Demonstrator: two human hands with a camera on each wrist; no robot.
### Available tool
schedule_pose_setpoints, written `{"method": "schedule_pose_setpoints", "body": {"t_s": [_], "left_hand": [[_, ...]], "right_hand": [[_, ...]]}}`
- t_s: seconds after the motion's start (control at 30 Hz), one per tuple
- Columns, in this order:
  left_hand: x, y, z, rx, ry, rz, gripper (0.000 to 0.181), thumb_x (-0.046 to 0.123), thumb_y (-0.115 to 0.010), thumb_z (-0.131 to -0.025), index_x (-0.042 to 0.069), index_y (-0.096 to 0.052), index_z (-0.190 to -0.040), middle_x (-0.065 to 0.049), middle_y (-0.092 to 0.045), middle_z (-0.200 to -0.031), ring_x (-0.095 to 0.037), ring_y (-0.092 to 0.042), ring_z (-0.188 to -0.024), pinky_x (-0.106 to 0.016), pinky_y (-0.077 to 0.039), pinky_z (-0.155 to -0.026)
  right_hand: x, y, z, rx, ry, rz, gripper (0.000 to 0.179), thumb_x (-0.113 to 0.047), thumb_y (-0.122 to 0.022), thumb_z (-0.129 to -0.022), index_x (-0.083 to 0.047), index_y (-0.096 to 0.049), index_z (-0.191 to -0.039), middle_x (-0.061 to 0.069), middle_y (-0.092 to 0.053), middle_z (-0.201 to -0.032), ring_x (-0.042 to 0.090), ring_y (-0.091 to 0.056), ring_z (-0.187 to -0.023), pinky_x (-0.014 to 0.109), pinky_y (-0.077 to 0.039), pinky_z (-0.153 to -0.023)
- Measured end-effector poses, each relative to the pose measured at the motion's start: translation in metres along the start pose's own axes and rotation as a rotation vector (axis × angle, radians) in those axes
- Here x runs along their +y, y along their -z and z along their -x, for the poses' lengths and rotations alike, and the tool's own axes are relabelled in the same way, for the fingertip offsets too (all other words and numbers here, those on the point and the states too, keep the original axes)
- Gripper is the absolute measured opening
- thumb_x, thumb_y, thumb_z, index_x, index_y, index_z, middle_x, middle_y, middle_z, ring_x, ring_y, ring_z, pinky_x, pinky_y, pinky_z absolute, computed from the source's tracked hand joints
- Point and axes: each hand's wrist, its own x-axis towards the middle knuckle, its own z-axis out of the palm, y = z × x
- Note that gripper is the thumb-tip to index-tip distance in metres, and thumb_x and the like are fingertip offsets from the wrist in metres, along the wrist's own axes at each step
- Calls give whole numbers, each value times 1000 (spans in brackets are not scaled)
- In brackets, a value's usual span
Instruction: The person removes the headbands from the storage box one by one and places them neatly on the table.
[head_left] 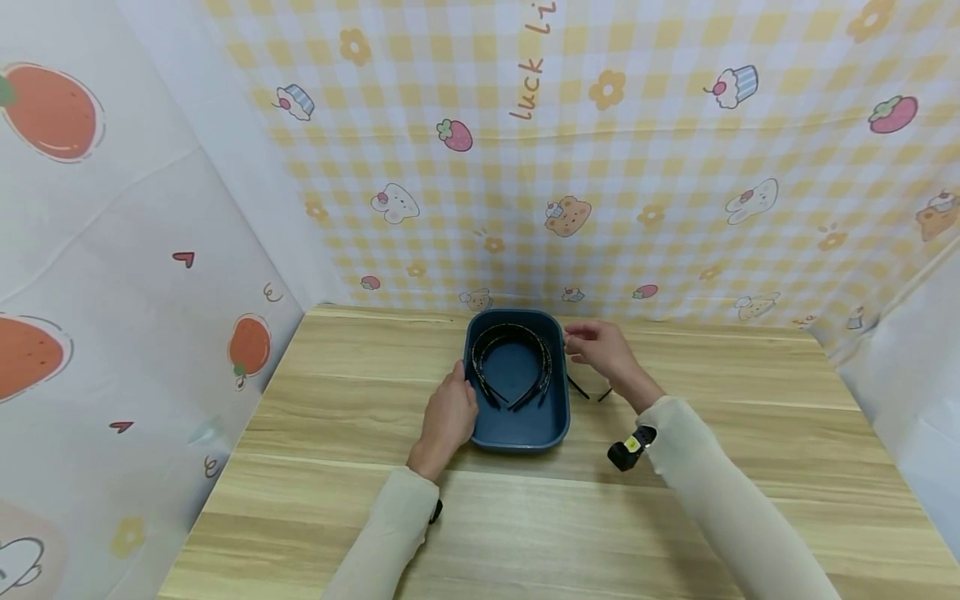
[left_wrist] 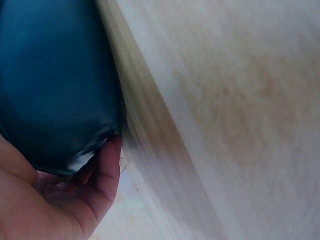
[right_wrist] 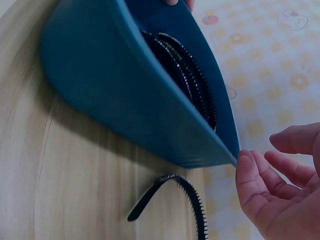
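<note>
A dark blue plastic bin (head_left: pixel 517 438) stands on the wooden table. Inside it lie black headbands (head_left: pixel 545 358), nested together, with glittery bands and comb teeth. At the bin's left wall, my left hand (head_left: pixel 450 410) grips the rim; its curled fingers (left_wrist: pixel 110 157) show against the wall in the left wrist view. My right hand (head_left: pixel 603 350) is at the far right corner, index fingertip right at the rim, thumb held apart from it. Below that hand, another black toothed headband (right_wrist: pixel 187 187) lies on the table outside the bin, partly hidden by the hand in the head view.
The wooden table (head_left: pixel 337 400) reaches back to a yellow-checked cloth wall (head_left: pixel 667 175) with cartoon prints. The bin stands close to the table's back edge. A white printed sheet (head_left: pixel 150 275) hangs along the left side. Small black cameras (head_left: pixel 626 451) are strapped to the wrists.
</note>
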Motion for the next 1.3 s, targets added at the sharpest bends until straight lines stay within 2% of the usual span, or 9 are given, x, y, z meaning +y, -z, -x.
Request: {"method": "schedule_pose_setpoints", "body": {"t_s": [0.2,0.33,0.6,0.77,0.9,1.07,1.3], "left_hand": [[1,1,1,1,-5,3,47,11,-42,-105,-9,-39,-146,-26,-59,-131,-37,-68,-94,-45,-56,-78],[1,1,0,-1,5,5,47,12,-42,-105,-9,-39,-147,-25,-58,-133,-36,-68,-94,-45,-56,-79],[1,0,0,4,-6,1,47,12,-41,-105,-9,-39,-147,-25,-59,-132,-35,-68,-92,-43,-57,-76],[1,1,1,5,-2,0,47,12,-42,-105,-8,-39,-147,-25,-60,-130,-35,-68,-92,-44,-57,-77],[1,2,2,8,-5,-2,47,12,-42,-105,-9,-39,-147,-25,-61,-129,-36,-68,-93,-44,-57,-77],[1,1,2,14,-11,0,46,11,-43,-105,-9,-40,-146,-25,-61,-128,-36,-68,-93,-45,-57,-77],[0,0,1,26,-15,-3,46,10,-43,-104,-10,-41,-145,-26,-60,-129,-37,-68,-94,-46,-56,-79]], "right_hand": [[-7,-6,-1,-29,-1,-36,38,-9,-55,-101,6,-55,-136,28,-60,-127,31,-65,-106,45,-52,-96],[-11,-11,-1,-59,0,-52,38,-7,-52,-102,7,-53,-137,27,-59,-132,33,-63,-112,44,-51,-98],[-14,-25,0,-80,-30,-38,36,-9,-53,-101,6,-54,-135,25,-58,-133,35,-58,-120,45,-47,-103],[-15,-32,-1,-100,-26,0,40,-10,-54,-101,5,-50,-139,24,-56,-135,36,-55,-124,46,-44,-107],[-17,-38,-1,-115,-25,52,47,-12,-55,-101,4,-44,-144,23,-50,-143,36,-48,-133,48,-39,-111],[-19,-43,-3,-130,-51,65,57,-16,-56,-100,1,-35,-151,22,-35,-156,36,-34,-144,49,-32,-115],[-19,-49,-2,-139,-79,66,64,-18,-56,-101,1,-26,-154,23,-24,-161,36,-24,-148,49,-28,-117]]}}
